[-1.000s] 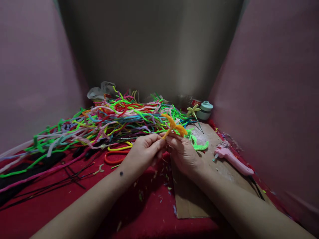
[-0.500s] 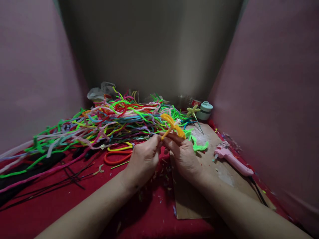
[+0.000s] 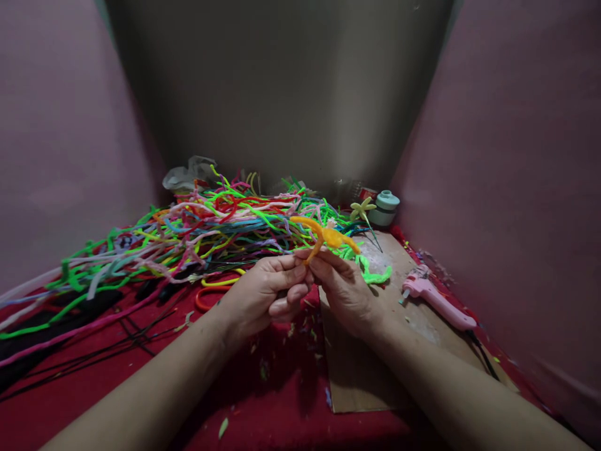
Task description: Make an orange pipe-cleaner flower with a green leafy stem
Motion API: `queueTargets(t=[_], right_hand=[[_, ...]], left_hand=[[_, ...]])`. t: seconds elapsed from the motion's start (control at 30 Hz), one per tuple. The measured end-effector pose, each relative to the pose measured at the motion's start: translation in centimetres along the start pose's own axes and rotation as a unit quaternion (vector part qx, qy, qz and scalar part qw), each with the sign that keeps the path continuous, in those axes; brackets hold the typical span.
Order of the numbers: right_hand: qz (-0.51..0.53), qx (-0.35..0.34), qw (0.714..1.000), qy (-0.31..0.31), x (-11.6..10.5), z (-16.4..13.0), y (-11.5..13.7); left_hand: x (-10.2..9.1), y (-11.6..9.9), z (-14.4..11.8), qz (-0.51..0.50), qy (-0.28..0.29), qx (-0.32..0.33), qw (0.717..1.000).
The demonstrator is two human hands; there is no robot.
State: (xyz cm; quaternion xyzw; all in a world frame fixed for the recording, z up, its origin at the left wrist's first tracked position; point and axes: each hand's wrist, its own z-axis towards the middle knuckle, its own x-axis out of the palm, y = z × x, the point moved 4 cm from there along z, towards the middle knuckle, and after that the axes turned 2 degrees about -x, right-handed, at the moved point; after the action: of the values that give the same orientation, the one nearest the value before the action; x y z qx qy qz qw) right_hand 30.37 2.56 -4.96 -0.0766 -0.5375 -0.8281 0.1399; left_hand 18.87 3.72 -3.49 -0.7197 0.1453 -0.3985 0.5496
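An orange pipe cleaner (image 3: 332,238), bent into loops, rises above my fingertips in the middle of the view. My left hand (image 3: 275,285) pinches its lower end between thumb and fingers. Close beside it, my right hand (image 3: 345,291) grips the same piece near its base, fingertips almost touching those of the left. Behind the hands spreads a heap of coloured pipe cleaners (image 3: 225,219). Scissors with red and yellow handles (image 3: 218,283) lie partly hidden behind my left hand. A bright green fuzzy piece (image 3: 375,274) rests just past my right hand.
A cardboard sheet (image 3: 357,382) lies at the right on the red cloth (image 3: 263,401). On it sits a pink glue gun (image 3: 439,300) with a black cord. Behind stand a pale yellow flower (image 3: 362,209) and a mint-green bottle (image 3: 385,207). Dark thin stems (image 3: 136,338) lie left.
The orange pipe cleaner has turned, its loops now spread more sideways. My left hand has rolled so its curled fingers show, and it covers more of the scissors.
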Motion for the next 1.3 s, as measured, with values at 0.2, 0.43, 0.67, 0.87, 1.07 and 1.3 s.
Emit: queueTargets(t=[0.2,0.43,0.67,0.87,1.07,1.3], right_hand=[[-0.015,-0.008,1.0,-0.003,0.2,-0.2,0.2],[0.001,0.007,1.0,-0.025,0.8,-0.3,0.5],[-0.055,-0.024,0.993,-0.097,0.0,-0.3,0.6],[-0.085,-0.034,0.993,-0.075,0.4,-0.3,1.4],[-0.026,-0.017,0.998,-0.052,0.5,-0.2,0.9],[-0.005,0.033,0.997,-0.064,0.0,-0.2,-0.1]], left_hand=[[-0.3,-0.2,0.0,0.042,0.026,0.006,0.999],[0.6,-1.4,-0.2,0.26,-0.072,0.13,0.954],[0.1,-1.2,-0.3,0.375,-0.18,0.228,0.88],[0.2,-0.7,-0.3,0.35,-0.181,0.225,0.891],[0.5,-0.9,-0.3,0.277,-0.16,0.176,0.931],[0.8,-1.3,-0.6,0.292,-0.173,0.158,0.927]])
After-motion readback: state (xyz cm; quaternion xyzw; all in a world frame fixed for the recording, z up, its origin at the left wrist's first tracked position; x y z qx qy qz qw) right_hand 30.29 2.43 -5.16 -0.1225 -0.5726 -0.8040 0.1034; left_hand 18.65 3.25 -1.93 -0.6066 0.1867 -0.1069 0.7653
